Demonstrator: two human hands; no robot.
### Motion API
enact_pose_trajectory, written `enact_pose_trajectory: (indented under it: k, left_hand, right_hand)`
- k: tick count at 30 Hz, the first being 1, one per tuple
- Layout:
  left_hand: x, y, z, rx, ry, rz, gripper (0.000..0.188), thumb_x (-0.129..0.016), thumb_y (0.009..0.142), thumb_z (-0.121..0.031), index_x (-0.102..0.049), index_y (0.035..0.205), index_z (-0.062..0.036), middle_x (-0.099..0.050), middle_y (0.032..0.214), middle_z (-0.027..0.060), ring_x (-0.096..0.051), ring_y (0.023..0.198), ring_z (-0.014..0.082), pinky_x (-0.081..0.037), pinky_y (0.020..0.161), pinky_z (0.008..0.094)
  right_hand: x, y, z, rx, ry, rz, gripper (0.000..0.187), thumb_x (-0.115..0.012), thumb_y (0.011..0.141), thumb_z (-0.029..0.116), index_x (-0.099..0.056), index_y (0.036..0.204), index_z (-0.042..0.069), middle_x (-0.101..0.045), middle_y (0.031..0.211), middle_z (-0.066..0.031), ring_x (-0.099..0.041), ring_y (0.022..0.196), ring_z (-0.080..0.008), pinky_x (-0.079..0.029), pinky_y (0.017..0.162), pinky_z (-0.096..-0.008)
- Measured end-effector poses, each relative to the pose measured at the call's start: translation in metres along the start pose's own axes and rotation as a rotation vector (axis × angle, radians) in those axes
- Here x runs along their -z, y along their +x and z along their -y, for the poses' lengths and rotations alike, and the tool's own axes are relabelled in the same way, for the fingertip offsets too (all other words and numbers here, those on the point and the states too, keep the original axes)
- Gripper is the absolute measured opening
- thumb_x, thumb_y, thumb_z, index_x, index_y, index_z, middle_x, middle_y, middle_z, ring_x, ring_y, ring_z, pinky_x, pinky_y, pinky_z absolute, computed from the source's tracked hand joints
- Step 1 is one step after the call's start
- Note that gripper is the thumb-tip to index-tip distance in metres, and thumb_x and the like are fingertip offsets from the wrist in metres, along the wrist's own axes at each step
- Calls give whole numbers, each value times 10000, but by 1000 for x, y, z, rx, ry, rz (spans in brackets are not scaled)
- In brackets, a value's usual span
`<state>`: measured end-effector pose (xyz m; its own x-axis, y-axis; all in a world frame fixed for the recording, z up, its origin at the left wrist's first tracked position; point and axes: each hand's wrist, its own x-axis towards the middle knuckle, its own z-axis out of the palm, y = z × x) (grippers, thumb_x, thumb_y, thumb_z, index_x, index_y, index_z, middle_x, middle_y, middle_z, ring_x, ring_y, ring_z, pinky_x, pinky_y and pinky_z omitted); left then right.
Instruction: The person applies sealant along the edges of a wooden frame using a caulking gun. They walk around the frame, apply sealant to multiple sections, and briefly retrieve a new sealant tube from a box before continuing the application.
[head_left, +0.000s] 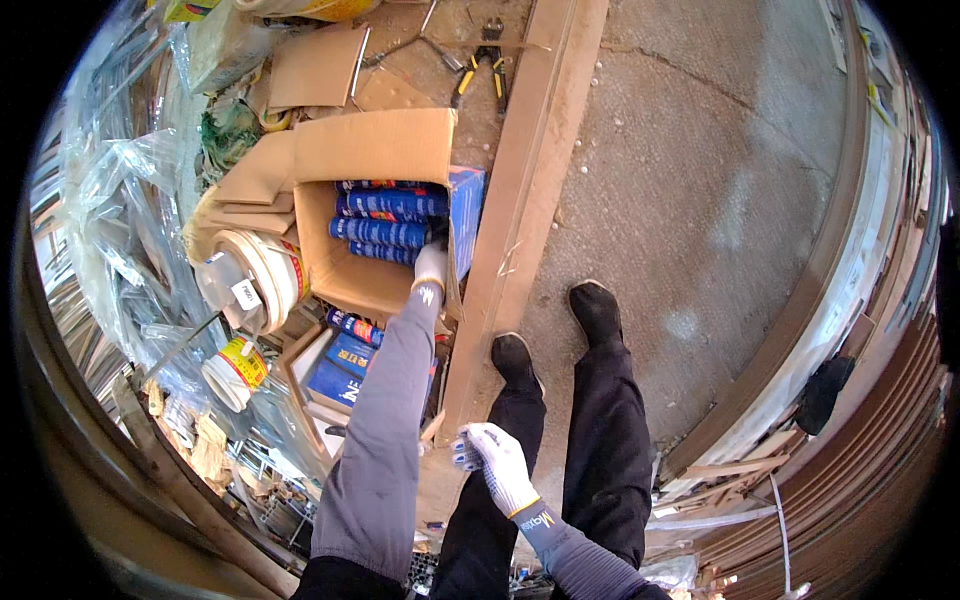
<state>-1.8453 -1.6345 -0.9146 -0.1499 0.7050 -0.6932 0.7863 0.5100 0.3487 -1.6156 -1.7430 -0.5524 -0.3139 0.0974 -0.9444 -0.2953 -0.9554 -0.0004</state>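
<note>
My left hand (430, 264), in a white glove with a grey cuff, reaches into an open cardboard box (375, 145). Its fingers are hidden in shadow at the box's right side, against the ends of several blue cylindrical tubes (385, 233) lying in a row. Whether it grips one cannot be made out. My right hand (497, 468), gloved the same way, hovers in front of my legs, fingers curled in and nothing visible in them. Below the box, a blue tube (355, 327) and blue packs (338, 378) sit in a second, shallow box, partly covered by my left forearm.
Pliers with yellow-black handles (484, 68) lie beyond the box. White buckets (262, 280) and a yellow-labelled tub (236, 372) stand at its left, near crumpled clear plastic (130, 200). A long brown beam (535, 150) runs along the right, beside concrete floor (690, 200).
</note>
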Motion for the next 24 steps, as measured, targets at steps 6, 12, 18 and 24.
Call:
enact_pose_trajectory:
  k: [6,12,18,24]
  left_hand:
    - [132,-135,-79,-10,-219,-322,277,-533,989,-271,-688,1082,-62,-675,908,290,-634,930,494,-517,795,537]
    - [163,-150,-62,237,-264,-291,440,-560,1006,-385,-678,950,36,-665,713,188,-648,596,279,-529,630,424]
    - [132,-116,-34,498,-882,-470,432,-503,1044,-427,-621,973,-17,-617,679,77,-505,375,186,-416,338,344]
    - [116,-83,20,906,-1433,-575,516,-547,979,-589,-572,1036,-77,-516,611,42,-416,356,178,-338,308,375]
  right_hand:
    - [-12,-18,9,-50,-25,34,227,-541,1051,172,-680,1122,7,-713,920,-55,-662,766,-128,-527,714,-273]
    - [-19,-19,15,-83,-1,47,230,-537,1051,166,-679,1113,-4,-717,926,-70,-658,764,-133,-526,712,-273]
    - [-15,-13,7,-71,-21,17,225,-551,1043,164,-682,1116,-3,-715,903,-70,-661,754,-126,-537,699,-267]
    - [-18,-15,12,-72,-10,-3,224,-552,1032,159,-677,1100,-15,-721,879,-101,-690,733,-166,-560,680,-288]
